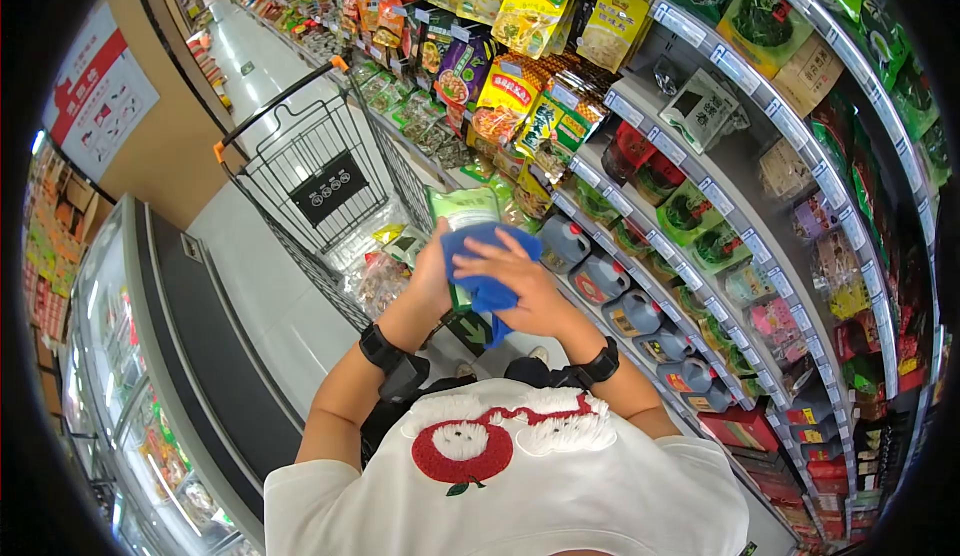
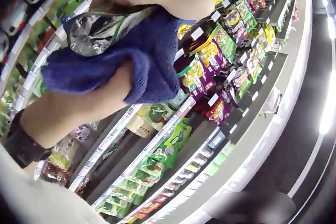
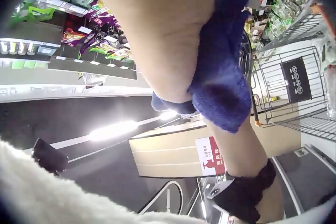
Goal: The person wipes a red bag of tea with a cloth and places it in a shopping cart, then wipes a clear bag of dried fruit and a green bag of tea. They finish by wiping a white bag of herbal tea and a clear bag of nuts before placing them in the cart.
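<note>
My left hand (image 1: 430, 276) grips a green and white plastic pouch (image 1: 465, 204) by its left side, thumb up along the edge and the other fingers hidden behind. Over the pouch's front lies a blue cloth (image 1: 460, 243). My right hand (image 1: 518, 284) rests flat on that cloth, fingers spread and straight. In the left wrist view the cloth (image 2: 155, 58) drapes round the right thumb, beside a clear, shiny part of the pouch (image 2: 97, 34). The cloth (image 3: 223, 87) hangs in folds beside my right hand (image 3: 163, 35) in the right wrist view.
A shopping cart (image 1: 335, 191) with several bagged goods (image 1: 380, 281) stands ahead, slightly left. Along the right run shelves (image 1: 690, 156) of pouches, with large jugs (image 1: 600, 278) lower down. A glass-topped freezer (image 1: 120, 356) flanks the left side. The aisle floor (image 1: 235, 51) stretches past the cart.
</note>
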Demonstrator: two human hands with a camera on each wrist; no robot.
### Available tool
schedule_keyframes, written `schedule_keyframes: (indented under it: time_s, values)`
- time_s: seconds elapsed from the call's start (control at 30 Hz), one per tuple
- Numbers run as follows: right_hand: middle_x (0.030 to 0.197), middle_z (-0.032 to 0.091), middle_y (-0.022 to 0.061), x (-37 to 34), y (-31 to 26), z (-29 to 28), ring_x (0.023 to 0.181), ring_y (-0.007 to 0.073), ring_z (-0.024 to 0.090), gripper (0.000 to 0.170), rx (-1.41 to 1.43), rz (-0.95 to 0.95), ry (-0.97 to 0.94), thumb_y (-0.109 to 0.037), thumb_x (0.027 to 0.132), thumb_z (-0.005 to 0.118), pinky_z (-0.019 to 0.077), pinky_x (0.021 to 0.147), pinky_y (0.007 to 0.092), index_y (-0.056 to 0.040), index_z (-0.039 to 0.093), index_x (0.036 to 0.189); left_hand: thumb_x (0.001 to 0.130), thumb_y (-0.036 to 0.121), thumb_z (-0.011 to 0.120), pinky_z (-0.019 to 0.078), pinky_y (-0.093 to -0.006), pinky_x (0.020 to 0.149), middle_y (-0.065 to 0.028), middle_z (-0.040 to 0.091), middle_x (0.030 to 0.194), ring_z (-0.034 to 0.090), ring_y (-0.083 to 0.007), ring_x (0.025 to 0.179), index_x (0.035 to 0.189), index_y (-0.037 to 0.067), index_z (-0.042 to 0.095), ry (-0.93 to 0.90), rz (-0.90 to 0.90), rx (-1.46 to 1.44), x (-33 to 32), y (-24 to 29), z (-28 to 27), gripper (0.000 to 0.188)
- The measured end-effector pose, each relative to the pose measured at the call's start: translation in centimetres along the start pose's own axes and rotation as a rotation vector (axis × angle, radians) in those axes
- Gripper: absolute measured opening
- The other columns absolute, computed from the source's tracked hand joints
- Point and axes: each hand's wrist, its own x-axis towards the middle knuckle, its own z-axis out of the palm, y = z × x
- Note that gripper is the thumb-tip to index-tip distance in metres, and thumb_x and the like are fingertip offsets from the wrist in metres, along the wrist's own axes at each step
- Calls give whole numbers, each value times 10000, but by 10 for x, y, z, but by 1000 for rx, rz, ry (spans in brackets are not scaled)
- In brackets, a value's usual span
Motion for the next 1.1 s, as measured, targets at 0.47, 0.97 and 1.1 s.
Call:
schedule_keyframes:
  time_s: [0.47,0.97,1.1]
  values:
    - [1263,504,141,-1,50,-9,1218,307,428,497,123,302,555,-61,697,567,214,1055,472,-67,523,1191,960,377,342,441,-360,873,-44,475,1205,497,-167,1046,1348,148,272,61,-20,280,3,-43,27,457]
    - [1001,629,71,-65,134,-53,850,139,602,271,944,575,421,-43,821,490,465,781,268,25,558,1075,952,418,325,476,-414,857,-120,513,1178,542,-255,1052,1264,65,368,428,357,58,75,-11,50,473]
    - [930,628,67,-63,149,-69,800,144,611,196,1232,861,522,-130,866,514,495,713,271,-15,575,1012,957,396,329,464,-386,872,-107,513,1175,523,-240,1078,1268,72,357,433,256,86,82,-31,67,450]
